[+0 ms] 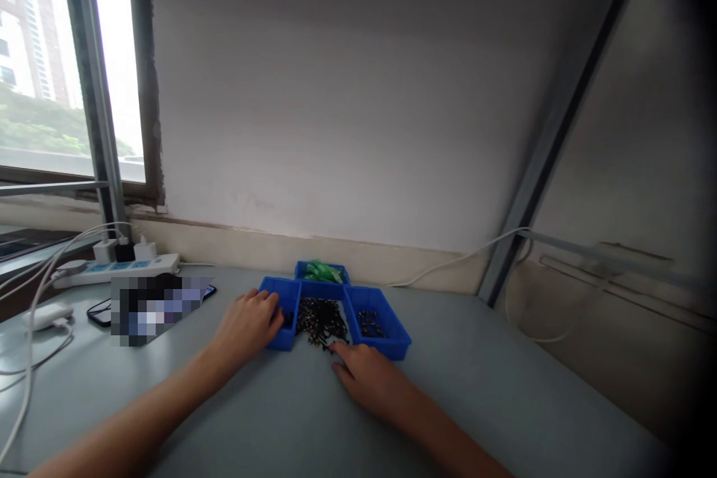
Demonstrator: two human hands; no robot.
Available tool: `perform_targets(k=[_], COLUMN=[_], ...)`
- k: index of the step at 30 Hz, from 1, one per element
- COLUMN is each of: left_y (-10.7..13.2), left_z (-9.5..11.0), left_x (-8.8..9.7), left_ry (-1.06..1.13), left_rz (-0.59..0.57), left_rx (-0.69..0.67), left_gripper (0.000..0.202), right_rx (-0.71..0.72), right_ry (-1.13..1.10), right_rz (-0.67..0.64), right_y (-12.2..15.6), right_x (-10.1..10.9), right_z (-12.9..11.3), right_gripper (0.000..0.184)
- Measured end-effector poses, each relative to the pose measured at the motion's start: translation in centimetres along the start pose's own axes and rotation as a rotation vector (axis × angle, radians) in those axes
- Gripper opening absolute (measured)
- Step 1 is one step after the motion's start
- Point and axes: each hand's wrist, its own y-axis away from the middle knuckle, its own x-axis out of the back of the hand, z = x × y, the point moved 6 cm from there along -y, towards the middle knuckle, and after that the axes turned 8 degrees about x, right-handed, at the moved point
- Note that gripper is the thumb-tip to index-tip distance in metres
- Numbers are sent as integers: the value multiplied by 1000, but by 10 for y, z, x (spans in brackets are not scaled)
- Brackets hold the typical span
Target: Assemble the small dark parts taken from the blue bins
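Observation:
My left hand lies over the outer wall of the left blue bin, fingers bent round its edge and thumb over the inside. A few dark small parts show in that bin, partly hidden by the hand. Beside it, a loose heap of dark and shiny screws spreads on the table between the bins. My right hand is at the near edge of the heap, index finger stretched out at a dark screw and thumb apart below. Shiny metal pieces lie in the right blue bin.
A back blue bin holds green plastic bags against the wall. To the left are a power strip with plugs, white cables, a white adapter and a pixelated item. A metal post rises at right.

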Motion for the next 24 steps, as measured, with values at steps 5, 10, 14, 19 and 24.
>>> perform_targets(k=[5, 10, 14, 19, 24], left_y=[15, 39, 41, 40, 44], left_z=[30, 58, 55, 47, 49], left_x=[8, -4, -22, -41, -40], left_ry=[198, 323, 476, 729, 885], left_rz=[-25, -262, -486, -836, -1018], left_rx=[-369, -577, -446, -330, -398], left_gripper=[22, 14, 11, 22, 56], right_rx=[2, 4, 35, 144, 217], right_ry=[6, 3, -29, -47, -29], right_rz=[-11, 0, 26, 77, 59], right_y=[1, 0, 0, 2, 4], right_x=[3, 3, 3, 5, 4], right_z=[-2, -2, -2, -9, -14], right_gripper=[23, 22, 22, 21, 19])
